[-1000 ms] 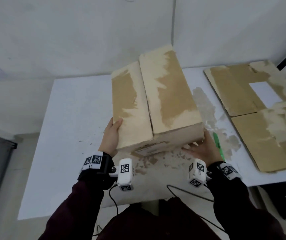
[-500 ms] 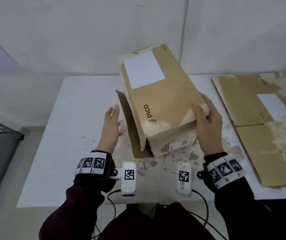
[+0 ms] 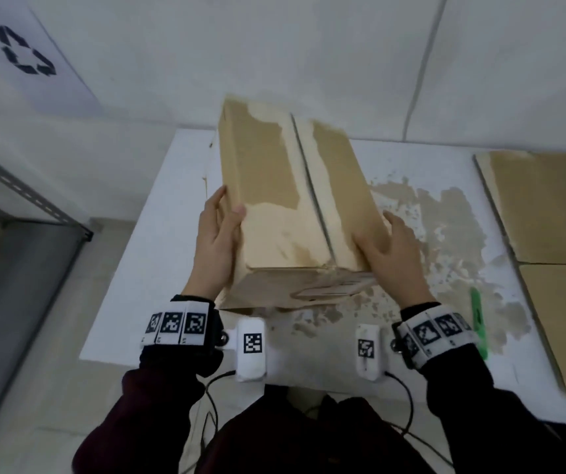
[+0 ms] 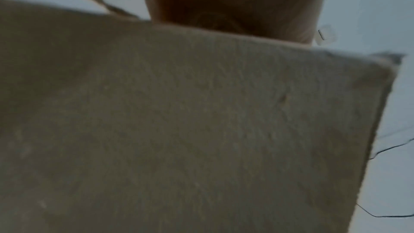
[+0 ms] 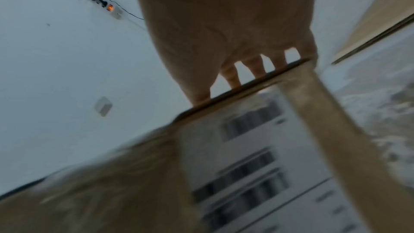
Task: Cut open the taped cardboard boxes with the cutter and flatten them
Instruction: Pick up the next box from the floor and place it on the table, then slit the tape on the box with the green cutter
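Observation:
A brown cardboard box [image 3: 274, 186] with torn paper patches stands lengthwise on the white table [image 3: 158, 268], its centre seam facing up. My left hand [image 3: 218, 234] grips its near left edge, thumb on top and fingers down the side. My right hand [image 3: 391, 248] lies flat on the top face at the near right corner, fingers spread. The green cutter [image 3: 478, 319] lies on the table to the right of my right wrist, untouched. The left wrist view is filled by the box [image 4: 201, 130] side. The right wrist view shows fingers [image 5: 230, 75] reaching over the box [image 5: 246, 166] edge above a blurred label.
Flattened cardboard [image 3: 541, 206] covers the right part of the table. Torn paper residue is stuck to the tabletop around the box. A grey metal shelf [image 3: 18, 186] stands left of the table. A power strip [image 5: 112, 9] with cables lies on the floor.
The box was tipped up with its labelled face showing, then rolled down with the seam on top. My left hand took hold of its left edge again and my right hand moved onto the top.

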`<action>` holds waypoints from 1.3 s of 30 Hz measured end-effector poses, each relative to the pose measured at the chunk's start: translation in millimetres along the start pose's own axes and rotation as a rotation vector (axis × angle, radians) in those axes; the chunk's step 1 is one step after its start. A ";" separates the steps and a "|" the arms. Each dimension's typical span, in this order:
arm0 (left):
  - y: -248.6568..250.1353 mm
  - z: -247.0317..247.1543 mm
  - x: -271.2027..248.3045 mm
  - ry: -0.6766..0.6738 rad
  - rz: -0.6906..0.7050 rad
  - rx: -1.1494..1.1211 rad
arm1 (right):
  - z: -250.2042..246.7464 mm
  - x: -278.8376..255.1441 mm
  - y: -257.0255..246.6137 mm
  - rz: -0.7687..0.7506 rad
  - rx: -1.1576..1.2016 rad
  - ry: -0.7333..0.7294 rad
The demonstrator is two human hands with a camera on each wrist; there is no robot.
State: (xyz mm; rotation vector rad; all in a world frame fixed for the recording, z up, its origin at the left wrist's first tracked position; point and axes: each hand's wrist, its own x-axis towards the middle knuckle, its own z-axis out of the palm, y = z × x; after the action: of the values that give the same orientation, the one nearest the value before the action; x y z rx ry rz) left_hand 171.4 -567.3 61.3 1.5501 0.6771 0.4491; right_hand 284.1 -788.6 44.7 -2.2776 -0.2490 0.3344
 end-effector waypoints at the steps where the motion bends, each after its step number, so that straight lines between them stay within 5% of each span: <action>1: -2.1 -4.8 2.4 -0.009 0.011 0.008 | 0.5 2.5 4.2 0.062 0.100 -0.058; 8: -28.2 -35.7 -4.3 -0.058 -0.206 -0.205 | 15.1 -10.9 -1.5 -0.062 0.266 -0.167; 10: -42.6 -48.3 -7.7 -0.011 -0.244 -0.056 | 19.2 -15.4 -3.4 -0.111 0.269 -0.155; 13: -45.5 -55.2 -9.3 0.120 -0.112 0.452 | 21.7 -17.9 -1.8 -0.138 0.247 -0.121; 15: -29.0 -38.2 -15.9 0.211 0.159 0.712 | 19.8 -16.9 0.7 -0.122 0.273 -0.143; 17: -10.4 -1.7 -27.5 0.107 0.383 0.870 | 16.2 -14.9 5.9 -0.100 0.315 -0.174; 21: -22.8 57.4 -34.9 -0.156 0.306 1.113 | 5.7 -13.6 44.4 0.013 0.319 -0.040; 26: -43.7 60.1 -36.3 -0.053 0.428 1.213 | -34.3 -18.2 158.8 0.377 -0.122 0.330; 29: -45.6 63.9 -36.7 -0.001 0.468 1.203 | -44.5 -29.3 199.5 0.623 -0.195 0.344; 33: -49.0 64.7 -37.2 0.045 0.565 1.218 | -37.8 -30.5 213.3 0.554 -0.195 0.318; 39: -39.7 38.7 -33.8 -0.273 0.573 1.264 | -36.3 -15.7 155.7 0.373 0.159 0.217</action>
State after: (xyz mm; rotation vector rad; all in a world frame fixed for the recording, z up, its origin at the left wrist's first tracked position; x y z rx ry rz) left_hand 165.3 -618.5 22.0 2.9698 0.2420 0.1818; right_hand 291.9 -920.9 -46.2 -2.1732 0.3073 0.2821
